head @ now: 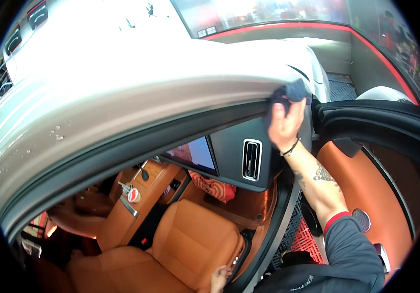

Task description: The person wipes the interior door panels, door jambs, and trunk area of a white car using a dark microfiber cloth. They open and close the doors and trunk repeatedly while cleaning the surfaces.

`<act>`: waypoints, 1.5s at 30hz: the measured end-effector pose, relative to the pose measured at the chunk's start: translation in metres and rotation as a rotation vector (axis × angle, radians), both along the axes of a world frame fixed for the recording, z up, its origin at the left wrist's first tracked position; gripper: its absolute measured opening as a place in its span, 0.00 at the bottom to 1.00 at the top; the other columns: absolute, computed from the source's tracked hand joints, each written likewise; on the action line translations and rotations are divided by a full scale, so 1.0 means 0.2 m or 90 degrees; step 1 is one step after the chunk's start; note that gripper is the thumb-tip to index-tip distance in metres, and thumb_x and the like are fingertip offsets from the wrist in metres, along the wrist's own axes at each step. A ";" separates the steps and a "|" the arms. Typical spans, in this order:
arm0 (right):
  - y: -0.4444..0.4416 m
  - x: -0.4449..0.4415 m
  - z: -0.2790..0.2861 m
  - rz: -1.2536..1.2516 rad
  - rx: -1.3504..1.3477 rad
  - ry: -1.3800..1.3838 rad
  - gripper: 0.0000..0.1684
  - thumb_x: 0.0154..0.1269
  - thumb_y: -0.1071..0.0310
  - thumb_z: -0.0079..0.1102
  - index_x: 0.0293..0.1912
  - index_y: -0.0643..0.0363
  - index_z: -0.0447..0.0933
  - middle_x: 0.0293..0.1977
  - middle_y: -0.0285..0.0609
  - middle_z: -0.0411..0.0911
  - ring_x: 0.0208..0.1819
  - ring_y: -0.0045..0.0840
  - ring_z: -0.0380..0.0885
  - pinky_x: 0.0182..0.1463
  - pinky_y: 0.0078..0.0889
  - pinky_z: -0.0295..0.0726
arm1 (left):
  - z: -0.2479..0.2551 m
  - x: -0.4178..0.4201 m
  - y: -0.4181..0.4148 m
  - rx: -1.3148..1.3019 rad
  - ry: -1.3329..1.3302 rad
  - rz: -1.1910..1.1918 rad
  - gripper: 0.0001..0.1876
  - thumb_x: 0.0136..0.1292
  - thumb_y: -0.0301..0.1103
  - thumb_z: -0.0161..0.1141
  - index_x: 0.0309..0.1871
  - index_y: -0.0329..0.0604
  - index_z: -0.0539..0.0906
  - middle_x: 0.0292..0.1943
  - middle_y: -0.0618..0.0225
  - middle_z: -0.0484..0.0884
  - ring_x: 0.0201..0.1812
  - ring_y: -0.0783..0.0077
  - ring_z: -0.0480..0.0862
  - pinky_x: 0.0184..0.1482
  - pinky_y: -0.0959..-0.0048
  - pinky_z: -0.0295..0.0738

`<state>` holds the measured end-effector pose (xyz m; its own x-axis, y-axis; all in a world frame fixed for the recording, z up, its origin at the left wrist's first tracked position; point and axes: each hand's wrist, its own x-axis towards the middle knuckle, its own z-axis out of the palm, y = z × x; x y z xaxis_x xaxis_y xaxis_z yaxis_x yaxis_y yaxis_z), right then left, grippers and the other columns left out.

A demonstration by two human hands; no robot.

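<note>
My right hand (287, 121) holds a dark blue cloth (295, 91) against the light-coloured body by the front upper corner of the car's door opening (232, 104). A dark band circles that wrist. Low in the picture, my left hand (220, 276) is beside the outer edge of the orange-brown leather seat (199, 238). Its fingers are partly curled, and whether anything is between them cannot be made out. Water drops lie on the roof edge (59, 137) at the left. Under the frame are the dashboard air vent (252, 159) and a lit display (195, 154).
The open car door (371, 183), with orange-brown lining and a round speaker grille (361, 219), stands at the right. Inside are a centre console (136, 205) with a cup (133, 195) and a red patterned bag (213, 186). Red and dark grating (307, 238) covers the floor.
</note>
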<state>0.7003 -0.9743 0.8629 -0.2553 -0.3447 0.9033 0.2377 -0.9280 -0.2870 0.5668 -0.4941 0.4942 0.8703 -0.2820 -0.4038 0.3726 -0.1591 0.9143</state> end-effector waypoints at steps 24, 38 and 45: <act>1.70 -0.37 1.02 0.143 -0.336 -0.105 0.21 0.48 0.56 0.73 0.39 0.55 0.79 0.32 0.45 0.77 0.35 0.38 0.77 0.38 0.38 0.78 | -0.03 -1.19 0.22 0.178 -0.050 0.172 0.16 0.67 0.43 0.56 0.50 0.43 0.79 0.39 0.56 0.85 0.40 0.62 0.82 0.45 0.63 0.77; 3.13 -0.70 1.36 0.470 -0.449 -0.351 0.23 0.48 0.54 0.70 0.42 0.55 0.76 0.34 0.43 0.78 0.40 0.40 0.77 0.47 0.43 0.75 | -0.04 -1.62 0.69 0.264 -0.083 0.099 0.18 0.67 0.44 0.56 0.52 0.43 0.78 0.43 0.52 0.85 0.49 0.54 0.83 0.49 0.63 0.77; 3.66 -1.09 1.47 0.478 -0.424 0.056 0.21 0.62 0.52 0.54 0.34 0.63 0.79 0.30 0.55 0.82 0.34 0.47 0.82 0.42 0.46 0.80 | -0.09 -1.69 0.57 0.214 -0.078 0.077 0.17 0.66 0.44 0.55 0.51 0.43 0.78 0.42 0.52 0.85 0.48 0.54 0.84 0.48 0.62 0.77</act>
<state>0.4817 -0.2422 1.1561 -0.1028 0.1931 0.9758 0.8300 -0.5239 0.1911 0.2280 -0.3808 0.4763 0.9367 -0.0439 -0.3473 0.2982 -0.4193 0.8575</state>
